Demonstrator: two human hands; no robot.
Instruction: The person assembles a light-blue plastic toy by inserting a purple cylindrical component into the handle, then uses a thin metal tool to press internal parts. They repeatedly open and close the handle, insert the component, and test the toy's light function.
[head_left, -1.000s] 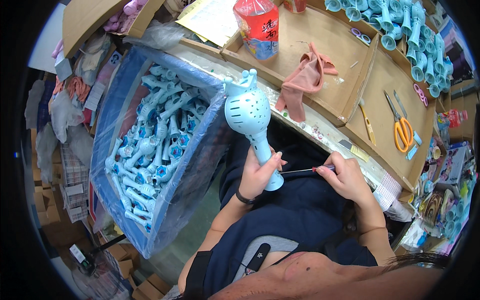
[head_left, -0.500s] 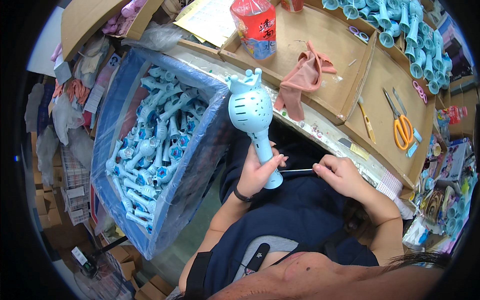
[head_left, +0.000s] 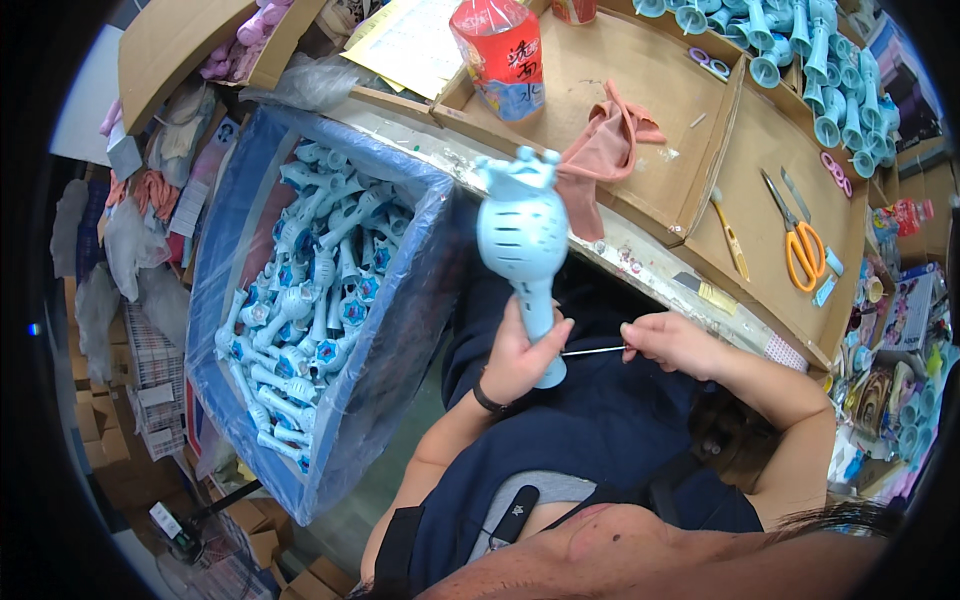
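- Head view: the left hand (head_left: 522,358) held a pale-blue wand (head_left: 523,240) by its handle, grip closed, thumb laid across the front.
- The wand stood over the person's dark apron (head_left: 600,420), tilted a little, crown end up, lower tip showing below the hand; its round head looked blurred.
- Right hand (head_left: 672,345): grip pinched, fingers curled about the butt of a thin-shafted tool (head_left: 597,351). Shaft pointed at the wand's lower handle, beside the left thumb; could not tell whether the tip sat inside.
- Just changed: wand head had swung rightward, now overlapping the pink cloth (head_left: 603,145), where a second earlier it stood clear. The right hand had turned, covering the dark-red tool handle that had shown then.
- Meaning, as judged: the tool was being worked by the right hand, while the left hand's hold gave with the motion; the two pieces remained lined up.
- Left of the wand: blue plastic-lined bin (head_left: 370,400), heaped with similar pale-blue pieces (head_left: 290,310).
- Beyond, on the table (head_left: 640,262): cardboard tray (head_left: 580,55) with the cloth partly over its edge; orange-handled scissors (head_left: 805,255) off to the right.
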